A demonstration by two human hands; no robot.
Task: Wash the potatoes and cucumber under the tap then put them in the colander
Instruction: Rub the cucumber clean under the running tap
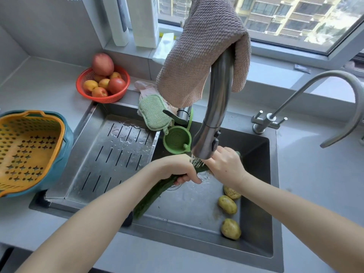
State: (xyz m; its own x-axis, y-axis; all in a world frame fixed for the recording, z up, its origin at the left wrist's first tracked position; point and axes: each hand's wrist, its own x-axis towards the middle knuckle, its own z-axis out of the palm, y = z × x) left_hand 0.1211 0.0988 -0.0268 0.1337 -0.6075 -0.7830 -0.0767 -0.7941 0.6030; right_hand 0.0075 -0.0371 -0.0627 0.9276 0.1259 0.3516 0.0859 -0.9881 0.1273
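A long dark green cucumber point(155, 194) slants across the sink under the running tap point(212, 119). My left hand point(177, 170) is wrapped around its middle, and my right hand point(226, 164) grips its far end below the spout. Water falls on the cucumber between my two hands. Three potatoes lie on the sink floor at the right: one point(232, 192) near my right wrist, one point(227, 204) below it, one point(230, 228) closest to me. The yellow colander point(27, 148) sits inside a teal bowl on the counter at the left, with nothing in it.
A slotted steel drain tray point(110, 154) covers the sink's left half. A green strainer cup point(177, 140), a green sponge point(153, 112) and a cloth over the tap crowd the sink's back edge. A red fruit basket point(103, 83) stands behind; a second faucet point(315, 101) stands right.
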